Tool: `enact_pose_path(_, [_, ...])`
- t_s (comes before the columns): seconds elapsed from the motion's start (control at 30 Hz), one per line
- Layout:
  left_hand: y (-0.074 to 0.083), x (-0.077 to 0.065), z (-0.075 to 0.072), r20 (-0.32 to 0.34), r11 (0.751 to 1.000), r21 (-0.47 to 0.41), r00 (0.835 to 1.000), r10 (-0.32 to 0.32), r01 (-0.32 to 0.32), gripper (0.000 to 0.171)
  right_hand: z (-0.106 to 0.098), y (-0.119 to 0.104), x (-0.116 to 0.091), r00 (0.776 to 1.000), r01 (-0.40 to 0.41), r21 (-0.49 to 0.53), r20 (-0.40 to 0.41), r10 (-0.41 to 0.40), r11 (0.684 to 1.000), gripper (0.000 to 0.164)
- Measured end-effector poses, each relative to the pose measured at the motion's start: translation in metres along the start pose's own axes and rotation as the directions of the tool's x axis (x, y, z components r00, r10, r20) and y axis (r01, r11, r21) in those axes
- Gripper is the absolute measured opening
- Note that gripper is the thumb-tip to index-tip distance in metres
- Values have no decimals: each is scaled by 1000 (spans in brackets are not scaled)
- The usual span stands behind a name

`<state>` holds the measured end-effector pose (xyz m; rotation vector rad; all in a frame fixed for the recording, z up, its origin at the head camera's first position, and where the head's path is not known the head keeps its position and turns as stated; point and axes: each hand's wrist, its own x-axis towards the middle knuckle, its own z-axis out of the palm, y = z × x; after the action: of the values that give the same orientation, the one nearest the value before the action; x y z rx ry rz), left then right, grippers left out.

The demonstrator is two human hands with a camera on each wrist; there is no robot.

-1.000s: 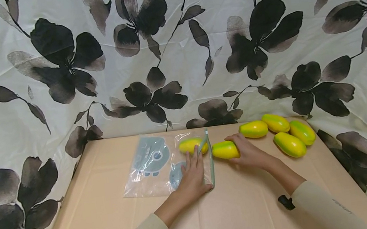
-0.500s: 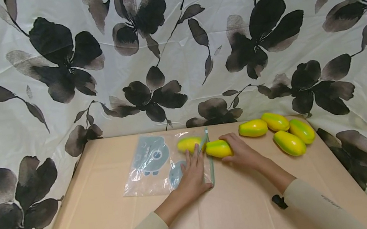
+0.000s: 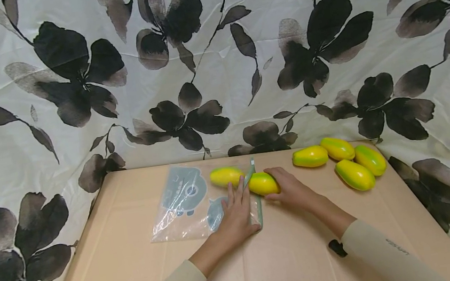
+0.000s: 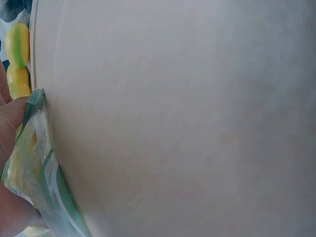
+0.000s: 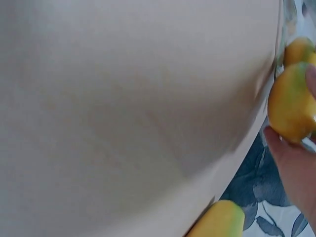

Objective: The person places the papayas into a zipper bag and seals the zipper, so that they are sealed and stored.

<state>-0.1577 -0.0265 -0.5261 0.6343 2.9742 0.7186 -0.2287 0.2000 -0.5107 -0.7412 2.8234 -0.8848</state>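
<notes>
A clear plastic zip bag with blue cartoon prints and a green zip edge lies flat, its mouth facing right. My left hand holds the bag at the mouth, where the zip edge is lifted. One yellow-green papaya is inside, near the opening. My right hand grips a second papaya from its right end; its left end is in the mouth, against the first one. In the right wrist view the thumb and fingers are around this held papaya. The left wrist view shows the green zip edge against my fingers.
Several more papayas lie grouped at the table's back right, one papaya close behind my right hand. The light tan tabletop ends at a floral cloth hanging behind it.
My right hand has moved left with its papaya, bringing it from outside the bag into the mouth. The papaya inside has shifted slightly left. My left hand has stayed in place.
</notes>
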Motion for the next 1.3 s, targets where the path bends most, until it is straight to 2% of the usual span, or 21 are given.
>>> enact_pose_path(0.13, [0, 1, 0, 2, 1000, 4, 1000, -8, 8, 132, -4, 2, -3, 998, 38, 2, 58, -38, 999, 81])
enact_pose_path(0.3, [-1, 3, -1, 7, 1000, 13, 1000, -16, 16, 131, -9, 3, -1, 992, 94, 25, 84, -96, 995, 77])
enact_pose_path(0.43, [-1, 4, 1, -8, 1000, 27, 1000, -5, 6, 130, -5, 2, 5, 992, 66, 70, 99, -73, 995, 74])
enact_pose_path(0.6, [0, 5, 3, -18, 1000, 30, 1000, 3, -2, 130, 0, 2, 8, 997, 33, 106, 65, -40, 994, 69])
enact_pose_path(0.77, [-1, 7, 3, -17, 1000, 29, 1000, -4, 5, 132, 2, 2, 11, 996, 68, 118, 47, -75, 991, 65])
enact_pose_path(0.9, [-1, 7, 3, -20, 1000, 28, 1000, -7, 8, 132, 4, 2, 13, 995, 86, 81, 34, -89, 993, 54])
enact_pose_path(1.17, [0, 8, 5, -12, 999, 38, 1000, -4, 4, 131, 8, -2, 20, 998, 50, 131, 37, -56, 990, 49])
enact_pose_path(1.3, [0, 8, 5, -8, 1000, 28, 1000, -4, 5, 132, 12, -5, 25, 999, 23, 115, 19, -26, 993, 46])
